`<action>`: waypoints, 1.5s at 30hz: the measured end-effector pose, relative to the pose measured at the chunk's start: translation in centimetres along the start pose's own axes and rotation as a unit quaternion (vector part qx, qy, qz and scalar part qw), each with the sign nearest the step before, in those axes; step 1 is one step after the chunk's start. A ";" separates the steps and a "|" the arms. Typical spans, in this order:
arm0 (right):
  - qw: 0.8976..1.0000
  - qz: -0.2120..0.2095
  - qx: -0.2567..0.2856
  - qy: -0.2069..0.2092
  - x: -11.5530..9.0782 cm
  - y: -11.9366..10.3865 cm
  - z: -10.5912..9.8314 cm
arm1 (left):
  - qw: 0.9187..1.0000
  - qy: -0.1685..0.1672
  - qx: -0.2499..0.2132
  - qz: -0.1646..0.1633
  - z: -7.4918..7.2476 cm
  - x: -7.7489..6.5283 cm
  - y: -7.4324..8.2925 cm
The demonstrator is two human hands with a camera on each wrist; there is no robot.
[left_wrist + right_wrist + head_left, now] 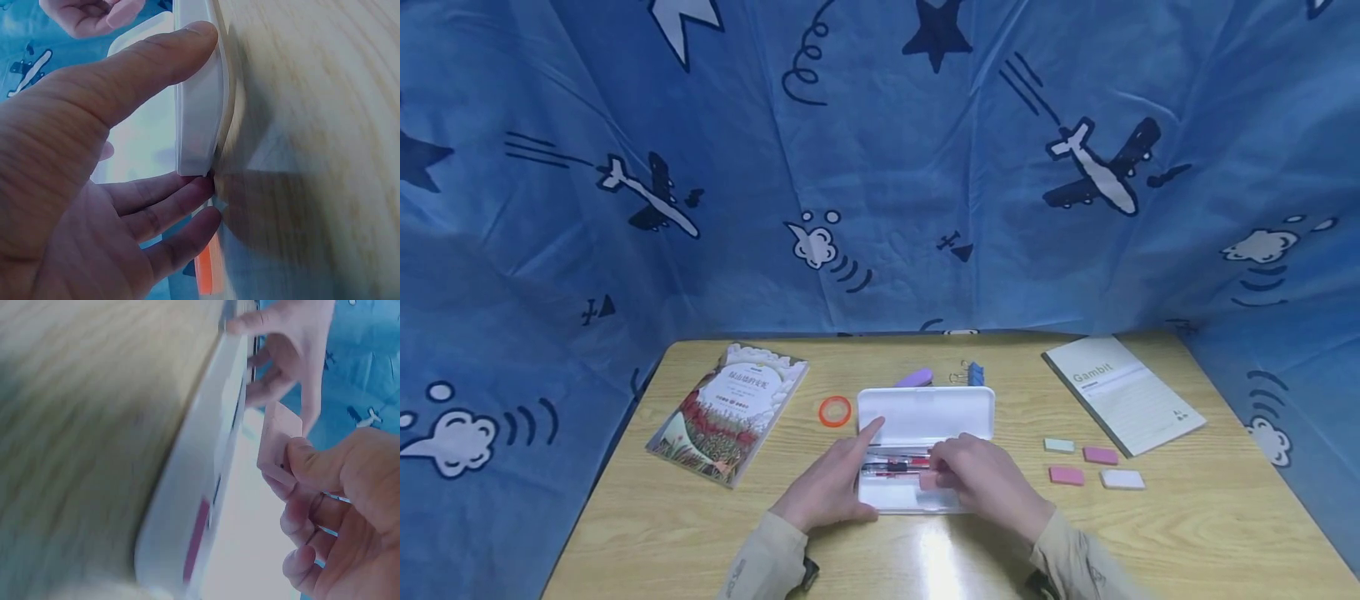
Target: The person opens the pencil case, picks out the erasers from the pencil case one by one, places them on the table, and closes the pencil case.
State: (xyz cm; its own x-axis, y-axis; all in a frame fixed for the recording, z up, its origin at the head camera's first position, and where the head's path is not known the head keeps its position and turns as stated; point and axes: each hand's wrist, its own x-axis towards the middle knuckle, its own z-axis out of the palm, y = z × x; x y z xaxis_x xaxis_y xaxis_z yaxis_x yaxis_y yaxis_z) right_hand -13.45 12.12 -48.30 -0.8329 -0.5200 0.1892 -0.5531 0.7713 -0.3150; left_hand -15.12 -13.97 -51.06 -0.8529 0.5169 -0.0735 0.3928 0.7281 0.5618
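An open white pencil case (926, 414) stands at the table's middle, its lid raised at the back. Several pens (895, 467) lie inside. My left hand (831, 485) holds the left end of the case, thumb along the front wall (199, 119) and fingertips at the corner. Between thumb and fingers, my right hand (981, 475) pinches a pale pink eraser (278, 440) above the case's front compartment. In the right wrist view the eraser is tilted and apart from the case wall (194, 481).
Right of the case lie a green eraser (1059, 446), pink erasers (1101, 456) and a white eraser (1122, 480). A notebook (1123, 396) is at the right, a book (730, 412) at the left. Behind are orange tape (835, 411), a purple object (914, 378) and a blue binder clip (975, 374).
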 end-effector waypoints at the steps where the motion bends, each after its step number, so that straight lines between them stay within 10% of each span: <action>1: 1.000 0.008 0.003 -0.001 -0.1 0.3 -0.3 | 1.000 0.000 0.000 0.000 0.0 0.0 0.0; 27: 0.989 0.148 -0.004 -0.012 -9.1 10.3 -5.2 | 1.000 -0.007 -0.004 -0.005 -0.1 0.0 0.1; 45: 0.985 0.171 -0.026 -0.027 -12.0 10.7 -3.4 | 1.000 -0.003 0.003 -0.002 0.0 0.0 0.1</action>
State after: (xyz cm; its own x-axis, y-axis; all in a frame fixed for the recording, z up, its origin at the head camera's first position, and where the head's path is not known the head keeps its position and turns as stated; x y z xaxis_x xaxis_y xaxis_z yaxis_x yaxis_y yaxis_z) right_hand -9.42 27.87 -50.83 -0.9690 -0.2450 0.0312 -0.2428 0.9217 -0.3027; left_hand -15.07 -13.90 -50.98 -0.8523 0.5168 -0.0809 0.3917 0.7329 0.5563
